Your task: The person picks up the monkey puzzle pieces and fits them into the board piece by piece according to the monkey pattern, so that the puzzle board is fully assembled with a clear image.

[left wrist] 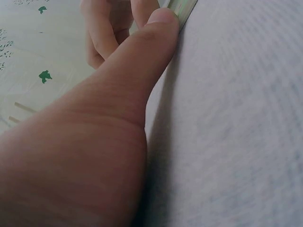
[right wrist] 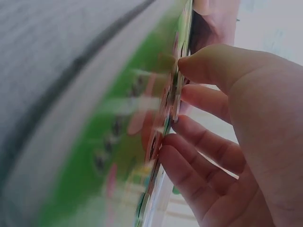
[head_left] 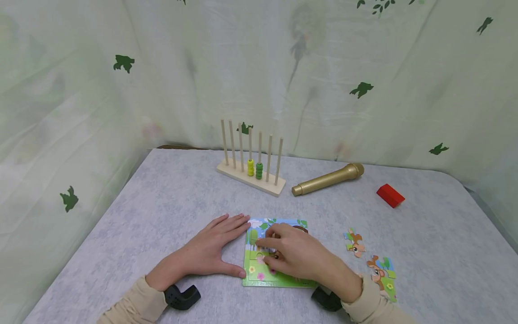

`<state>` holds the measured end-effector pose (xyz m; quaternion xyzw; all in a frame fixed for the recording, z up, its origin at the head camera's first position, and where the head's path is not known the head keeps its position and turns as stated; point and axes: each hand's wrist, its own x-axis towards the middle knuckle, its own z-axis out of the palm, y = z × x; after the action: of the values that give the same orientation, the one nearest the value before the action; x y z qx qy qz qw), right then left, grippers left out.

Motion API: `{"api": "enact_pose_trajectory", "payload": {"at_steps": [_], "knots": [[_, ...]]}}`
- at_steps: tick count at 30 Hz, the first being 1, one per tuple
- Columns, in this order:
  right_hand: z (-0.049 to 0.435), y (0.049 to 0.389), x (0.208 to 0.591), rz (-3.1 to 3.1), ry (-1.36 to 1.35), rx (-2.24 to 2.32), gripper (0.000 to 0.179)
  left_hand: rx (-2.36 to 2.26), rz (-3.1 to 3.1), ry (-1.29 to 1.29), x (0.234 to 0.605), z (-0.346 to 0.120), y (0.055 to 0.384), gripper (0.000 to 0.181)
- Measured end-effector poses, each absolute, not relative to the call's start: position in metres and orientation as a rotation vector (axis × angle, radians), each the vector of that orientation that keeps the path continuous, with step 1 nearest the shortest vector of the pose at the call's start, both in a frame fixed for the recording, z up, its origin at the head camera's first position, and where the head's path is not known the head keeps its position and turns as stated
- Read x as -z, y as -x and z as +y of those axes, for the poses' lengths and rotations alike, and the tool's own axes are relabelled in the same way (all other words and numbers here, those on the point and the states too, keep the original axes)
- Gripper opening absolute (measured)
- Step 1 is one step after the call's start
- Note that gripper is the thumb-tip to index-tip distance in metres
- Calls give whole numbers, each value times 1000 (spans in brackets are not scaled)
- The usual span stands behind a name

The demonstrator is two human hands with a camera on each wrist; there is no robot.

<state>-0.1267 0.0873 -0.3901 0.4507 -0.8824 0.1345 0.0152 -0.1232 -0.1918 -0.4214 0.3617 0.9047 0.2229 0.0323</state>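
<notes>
"Any writing?"
"Dark marks [right wrist: 117, 126] on the puzzle [head_left: 252, 265] are too blurred for me. It's blue above, flowered green below, flat on the table [head_left: 162, 225]."
"Grip?"
"Left hand [head_left: 212, 249] released, spread, thumb at its edge. Right hand [head_left: 297, 252] hides much; I can't tell whether its bent fingers pinch anything."

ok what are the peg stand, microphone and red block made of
Peg stand: likely matt wood, from its pale colour. Microphone: satin gold with soft highlights, perhaps plastic or metal. Red block: smooth, solid colour, maybe painted wood or plastic.
</notes>
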Motion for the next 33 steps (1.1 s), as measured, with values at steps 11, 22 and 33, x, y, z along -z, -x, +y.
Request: {"api": "enact_pose_trajectory", "payload": {"at_steps": [11, 22, 33], "knots": [[86, 126, 391, -2790, -1365, -449, 32, -677, 2780, -1123, 420, -192, 123, 108], [87, 127, 391, -2819, -1370, -467, 34, -672, 2779, -1128, 419, -191, 124, 108], [93, 129, 388, -2783, -1407, -534, 33, -684, 2778, -1107, 420, -191, 124, 110]]}}
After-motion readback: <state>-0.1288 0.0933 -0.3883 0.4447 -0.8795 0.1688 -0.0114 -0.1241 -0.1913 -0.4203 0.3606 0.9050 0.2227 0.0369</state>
